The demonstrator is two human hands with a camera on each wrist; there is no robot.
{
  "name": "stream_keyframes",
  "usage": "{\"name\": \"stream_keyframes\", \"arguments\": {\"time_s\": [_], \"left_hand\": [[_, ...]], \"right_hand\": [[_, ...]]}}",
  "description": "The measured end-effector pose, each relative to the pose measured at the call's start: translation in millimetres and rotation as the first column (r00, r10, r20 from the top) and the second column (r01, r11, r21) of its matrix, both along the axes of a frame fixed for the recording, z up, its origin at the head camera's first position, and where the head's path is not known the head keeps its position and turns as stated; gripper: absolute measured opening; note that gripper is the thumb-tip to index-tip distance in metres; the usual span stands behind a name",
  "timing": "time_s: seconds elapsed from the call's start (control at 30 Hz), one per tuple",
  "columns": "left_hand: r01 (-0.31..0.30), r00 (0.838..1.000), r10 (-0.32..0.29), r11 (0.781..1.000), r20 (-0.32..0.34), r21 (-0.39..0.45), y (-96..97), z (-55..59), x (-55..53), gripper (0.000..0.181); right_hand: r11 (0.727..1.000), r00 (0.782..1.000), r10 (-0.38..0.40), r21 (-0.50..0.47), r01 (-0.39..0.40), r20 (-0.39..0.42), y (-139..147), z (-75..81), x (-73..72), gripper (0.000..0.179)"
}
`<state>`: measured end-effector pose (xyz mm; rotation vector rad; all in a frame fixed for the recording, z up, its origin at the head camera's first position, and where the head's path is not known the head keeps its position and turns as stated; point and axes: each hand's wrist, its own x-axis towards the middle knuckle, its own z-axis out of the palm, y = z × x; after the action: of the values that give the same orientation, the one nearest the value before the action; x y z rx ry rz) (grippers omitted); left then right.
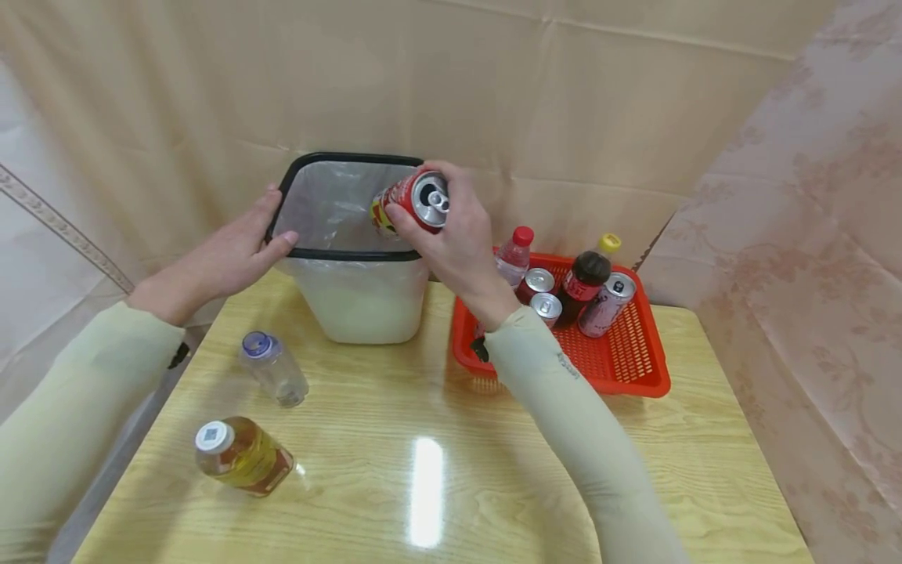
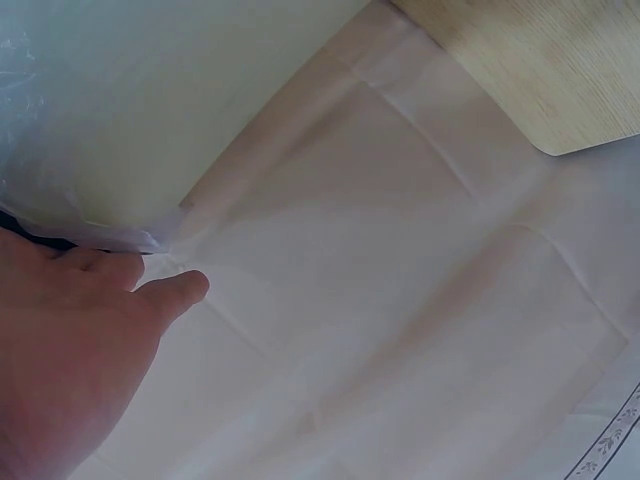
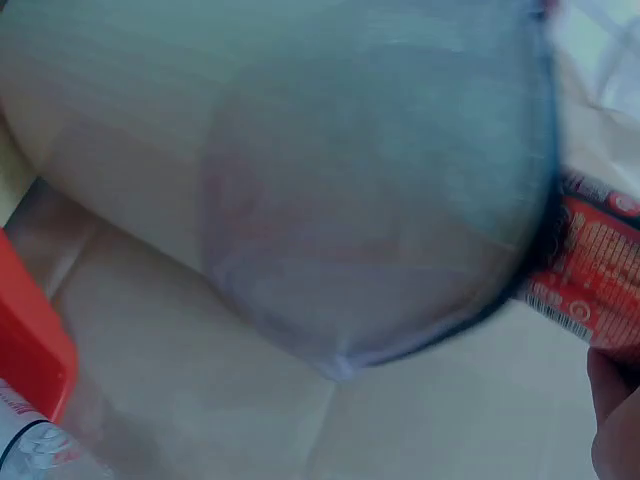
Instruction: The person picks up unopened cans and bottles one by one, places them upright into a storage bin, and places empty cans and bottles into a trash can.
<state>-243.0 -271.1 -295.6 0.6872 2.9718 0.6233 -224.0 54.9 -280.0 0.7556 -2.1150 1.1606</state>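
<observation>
My right hand (image 1: 458, 243) grips a red drink can (image 1: 412, 200) with yellow on its lower part. The can tilts over the right side of a lined trash bin (image 1: 359, 301), its opened top toward the head camera. In the right wrist view, the red can (image 3: 600, 265) overlaps the bin's dark rim. My left hand (image 1: 236, 251) holds the bin's black rim (image 1: 285, 188) at the left, thumb over the front corner. The left wrist view shows this hand (image 2: 75, 340) against the liner's edge. A clear bottle (image 1: 275, 368) without a cap leans in view below it.
At the right, a red basket (image 1: 651, 352) holds a red-capped bottle (image 1: 514, 254), a yellow-capped dark bottle (image 1: 585, 278) and several cans, including a pinkish one (image 1: 606, 305). A white-capped amber bottle (image 1: 243, 454) is at the table's front left. A beige curtain (image 1: 479, 86) hangs behind the bin.
</observation>
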Motion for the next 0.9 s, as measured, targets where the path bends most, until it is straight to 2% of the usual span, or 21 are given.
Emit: {"name": "stream_keyframes", "arguments": {"time_s": [0.1,0.23,0.37,0.47,0.6,0.67,0.73,0.9], "left_hand": [[0.001,1.0,-0.001,1.0,-0.005,0.003,-1.5,-0.7,0.8,0.083],[0.004,1.0,-0.004,1.0,-0.01,0.007,-2.3,-2.0,2.2,0.083],[0.016,1.0,-0.016,1.0,-0.014,0.011,-0.6,-2.2,1.3,0.083],[0.017,1.0,-0.017,1.0,-0.012,0.012,-0.2,-1.8,-0.1,0.083],[0.01,1.0,-0.01,1.0,-0.004,0.005,-0.4,-1.3,-2.2,0.083],[0.011,1.0,-0.011,1.0,-0.004,0.001,-0.3,-1.2,-3.1,0.083],[0.013,1.0,-0.013,1.0,-0.004,0.0,0.0,-1.3,-4.0,0.083],[0.022,1.0,-0.022,1.0,-0.014,0.013,0.1,-3.0,-5.5,0.083]], "right_hand": [[0.993,0.995,-0.06,0.107,0.051,0.084,-12.1,-2.8,-15.2,0.062],[0.957,0.972,-0.163,0.268,0.113,0.17,-21.8,-8.4,-31.0,0.066],[0.917,0.94,-0.22,0.383,0.108,0.262,-26.4,-10.3,-40.5,0.07],[0.888,0.921,-0.25,0.451,0.095,0.298,-29.3,-7.5,-44.0,0.074],[0.86,0.891,-0.279,0.507,0.065,0.358,-31.5,-3.7,-44.2,0.092],[0.863,0.874,-0.275,0.503,0.042,0.4,-30.6,-4.2,-43.2,0.1],[0.873,0.869,-0.259,0.487,0.025,0.421,-27.7,-6.7,-41.3,0.104],[0.895,0.901,-0.221,0.444,0.036,0.373,-14.1,-19.5,-32.2,0.105]]}}
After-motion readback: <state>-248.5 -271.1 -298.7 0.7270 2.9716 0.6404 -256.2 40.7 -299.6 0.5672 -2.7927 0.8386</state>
